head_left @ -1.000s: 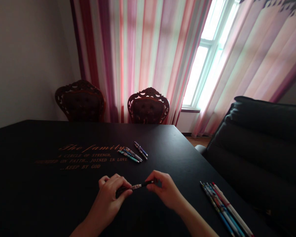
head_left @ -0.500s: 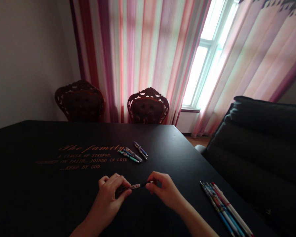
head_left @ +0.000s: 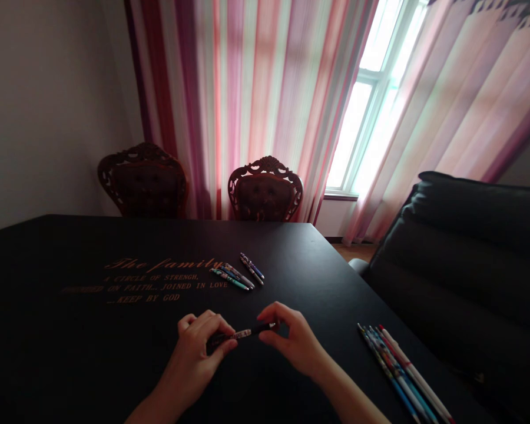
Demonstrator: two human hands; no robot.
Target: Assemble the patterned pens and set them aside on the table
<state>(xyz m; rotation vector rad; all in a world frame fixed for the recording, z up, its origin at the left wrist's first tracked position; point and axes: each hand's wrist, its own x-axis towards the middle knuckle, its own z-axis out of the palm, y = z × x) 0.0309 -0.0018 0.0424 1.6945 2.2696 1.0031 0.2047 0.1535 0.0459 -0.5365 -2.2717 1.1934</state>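
Note:
A dark pen point(head_left: 242, 334) with a pale patterned band lies level above the black table point(head_left: 115, 359), its silvery tip pointing right. My left hand point(head_left: 203, 341) is closed on the pen's left part, thumb and fingers pinching it; that end is partly hidden. My right hand point(head_left: 291, 338) is around the tip end, its index finger raised off the barrel and the thumb just below it. Whether the thumb touches the pen is hard to tell. Beyond the hands lie several patterned pens point(head_left: 234, 277) in a loose group.
At the right table edge, several more pens point(head_left: 401, 371) lie side by side, one white and red. Gold lettering point(head_left: 159, 280) marks the tabletop. Two carved chairs point(head_left: 265, 191) stand behind the table, and a black leather armchair point(head_left: 477, 265) is at the right.
The right hand's finger and thumb have come apart from their pinch on the pen, so more of its tip end shows. The left hand has hardly moved.

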